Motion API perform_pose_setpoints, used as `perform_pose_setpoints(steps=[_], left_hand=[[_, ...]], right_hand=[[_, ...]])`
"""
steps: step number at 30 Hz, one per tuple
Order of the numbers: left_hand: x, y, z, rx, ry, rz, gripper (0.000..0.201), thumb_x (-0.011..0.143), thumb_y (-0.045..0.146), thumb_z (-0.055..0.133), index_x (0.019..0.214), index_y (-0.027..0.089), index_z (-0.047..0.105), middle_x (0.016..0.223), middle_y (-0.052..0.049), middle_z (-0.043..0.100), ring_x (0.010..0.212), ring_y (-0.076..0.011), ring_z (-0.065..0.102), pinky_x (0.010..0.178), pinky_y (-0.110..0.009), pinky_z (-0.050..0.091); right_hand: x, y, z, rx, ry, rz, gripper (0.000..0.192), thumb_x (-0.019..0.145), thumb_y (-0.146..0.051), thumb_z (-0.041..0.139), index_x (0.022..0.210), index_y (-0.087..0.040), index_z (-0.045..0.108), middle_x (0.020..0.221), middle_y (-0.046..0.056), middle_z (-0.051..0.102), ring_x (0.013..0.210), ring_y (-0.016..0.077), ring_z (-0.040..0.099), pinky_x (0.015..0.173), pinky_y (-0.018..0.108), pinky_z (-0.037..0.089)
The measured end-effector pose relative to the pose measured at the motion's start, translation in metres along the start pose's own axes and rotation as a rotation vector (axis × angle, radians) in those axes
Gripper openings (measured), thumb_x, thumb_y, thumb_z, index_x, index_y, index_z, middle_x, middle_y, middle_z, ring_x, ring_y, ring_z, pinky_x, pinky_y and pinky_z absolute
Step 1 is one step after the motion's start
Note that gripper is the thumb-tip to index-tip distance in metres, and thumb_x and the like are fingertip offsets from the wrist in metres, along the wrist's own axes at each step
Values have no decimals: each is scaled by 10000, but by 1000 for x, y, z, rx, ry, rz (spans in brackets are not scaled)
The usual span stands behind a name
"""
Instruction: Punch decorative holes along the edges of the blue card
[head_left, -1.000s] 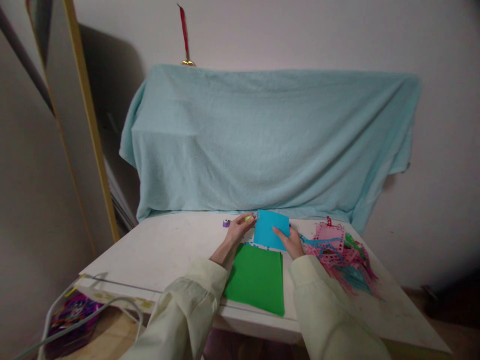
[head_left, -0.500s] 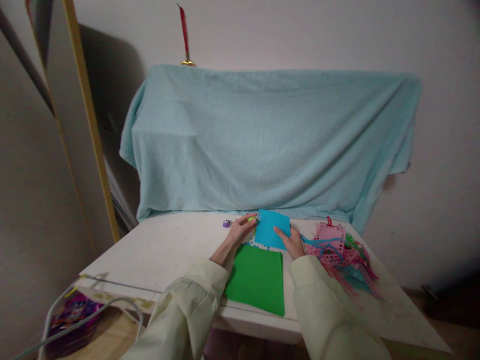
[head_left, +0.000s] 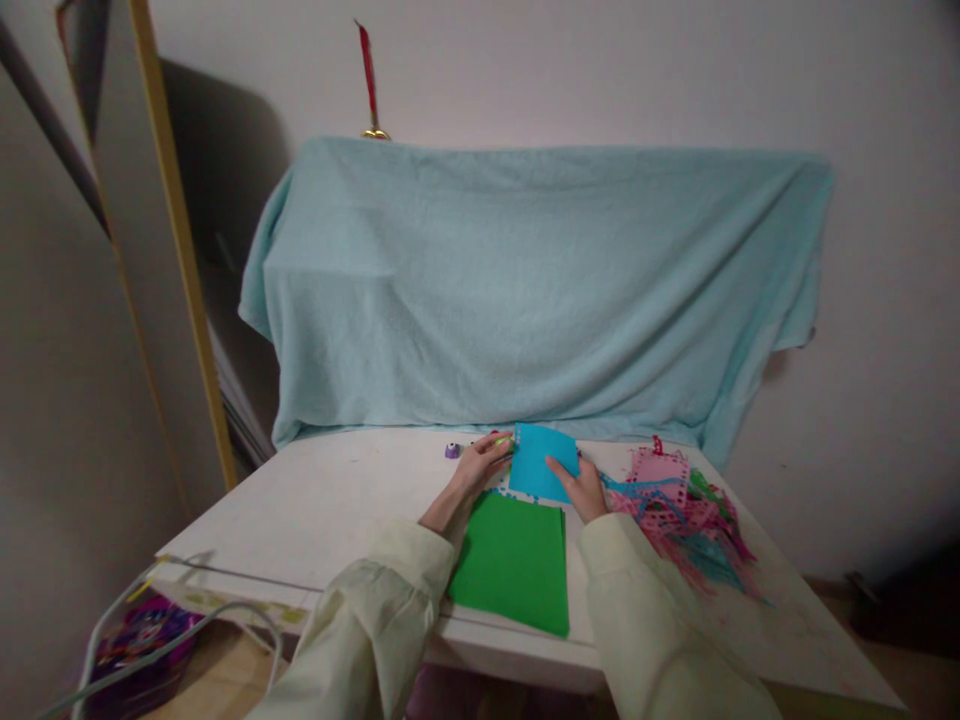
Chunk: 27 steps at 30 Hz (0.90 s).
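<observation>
A blue sheet of paper [head_left: 541,460] is pinched by its right side in my right hand [head_left: 587,492], thumb on top. Small punched marks run along its left edge. My left hand [head_left: 480,468] is closed on a small lime-green paper punch [head_left: 502,443] at that edge; the fingers partly hide the punch. Just below the blue sheet, a stack of green paper [head_left: 511,562] lies near the table's front edge. Tiny blue paper bits [head_left: 517,495] are scattered between the blue sheet and the green stack.
A small purple punch [head_left: 452,451] stands left of my left hand. On the right lies a tangled pile of punched pink, blue and green paper strips [head_left: 686,520]. A light-blue cloth [head_left: 540,290] hangs behind the white table [head_left: 330,500]. A grey cable [head_left: 247,603] loops at the left.
The view has shifted slightly. Both hands keep their hold, with the lime-green punch still at the blue sheet's left edge.
</observation>
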<state>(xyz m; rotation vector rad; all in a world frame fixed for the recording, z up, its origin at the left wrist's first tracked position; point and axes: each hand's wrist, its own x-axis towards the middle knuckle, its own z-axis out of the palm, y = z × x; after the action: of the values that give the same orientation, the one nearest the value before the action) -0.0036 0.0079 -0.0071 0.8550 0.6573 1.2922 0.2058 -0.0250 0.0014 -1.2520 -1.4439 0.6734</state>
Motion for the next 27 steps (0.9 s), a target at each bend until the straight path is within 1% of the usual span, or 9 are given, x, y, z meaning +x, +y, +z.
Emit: perform_pose_setpoints(steps=[5, 9, 14, 19, 24, 27], left_hand=[[1, 0, 0, -11, -13, -5, 429, 627, 295, 845, 988, 128, 684, 999, -112, 683, 906, -207, 647, 895, -348, 490], [2, -1, -1, -30, -2, -13, 411, 629, 281, 844, 971, 124, 679, 962, -100, 687, 862, -194, 650, 852, -332, 504], [2, 0, 0, 17, 14, -22, 456, 585, 303, 866, 966, 130, 684, 925, -85, 685, 807, -169, 642, 763, -275, 504], [-1, 1, 3, 38, 6, -1, 494, 545, 281, 882, 970, 131, 680, 884, -74, 687, 785, -163, 638, 751, -264, 483], [-2, 0, 4, 30, -52, -22, 553, 516, 249, 894, 1003, 124, 663, 854, -77, 693, 719, -157, 640, 738, -273, 477], [-2, -2, 3, 39, -68, -18, 564, 514, 233, 895, 1010, 121, 653, 854, -77, 695, 715, -154, 641, 727, -266, 475]], right_hand=[[0, -2, 0, 1, 19, 3, 423, 707, -529, 646, 839, -133, 709, 817, 108, 733, 786, 270, 662, 713, 348, 514], [-1, -1, 0, 3, 4, 7, 404, 716, -519, 651, 837, -138, 706, 823, 104, 734, 767, 262, 663, 710, 340, 512], [0, 8, 2, 32, -24, 6, 374, 729, -512, 647, 844, -160, 699, 822, 86, 735, 755, 249, 665, 694, 324, 519], [2, 14, 4, 35, -33, -8, 380, 730, -514, 644, 858, -160, 699, 853, 91, 736, 783, 249, 671, 722, 329, 521], [3, 15, 5, 14, -49, -28, 372, 740, -509, 638, 842, -157, 702, 835, 95, 734, 763, 251, 668, 716, 337, 517], [3, 16, 5, 17, -52, -30, 382, 741, -506, 642, 874, -154, 702, 842, 96, 733, 770, 255, 668, 722, 341, 514]])
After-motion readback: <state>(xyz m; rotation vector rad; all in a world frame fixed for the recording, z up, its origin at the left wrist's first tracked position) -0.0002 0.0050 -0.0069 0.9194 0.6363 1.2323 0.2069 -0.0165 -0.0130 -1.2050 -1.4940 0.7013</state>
